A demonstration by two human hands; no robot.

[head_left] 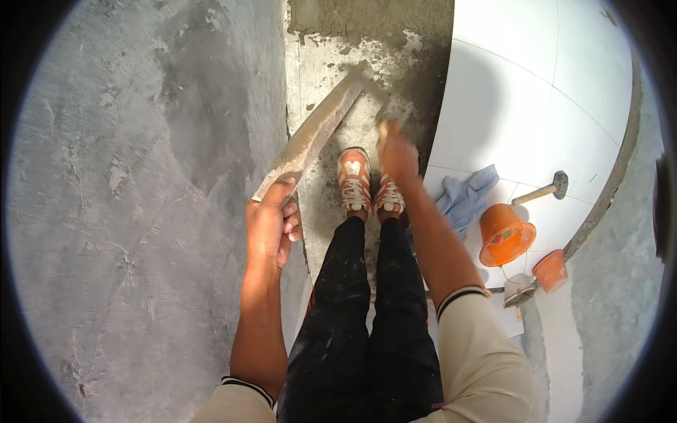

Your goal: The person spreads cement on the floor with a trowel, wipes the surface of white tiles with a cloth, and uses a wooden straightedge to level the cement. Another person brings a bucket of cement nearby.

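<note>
My left hand (pixel 269 229) is closed around the near end of a long, flat, cement-stained board (pixel 319 130), thumb on top. The board slants away to the right, its far end over the rough, mortar-patched strip of floor (pixel 321 60). In my right hand (pixel 399 158), blurred by motion, is the handle of a trowel (pixel 378 93). Its smeared blade is close to the board's far end; whether the two touch I cannot tell. Below are my orange and white shoes (pixel 354 180), standing on the strip.
White tiles (pixel 529 92) cover the right side. On them lie a blue-grey cloth (pixel 462 201), a mallet (pixel 560 185) with a wooden handle, an orange bucket (pixel 493 225), a smaller orange bucket (pixel 551 271) and a round-bladed tool (pixel 520 290). A grey plastered wall (pixel 141 211) rises at left.
</note>
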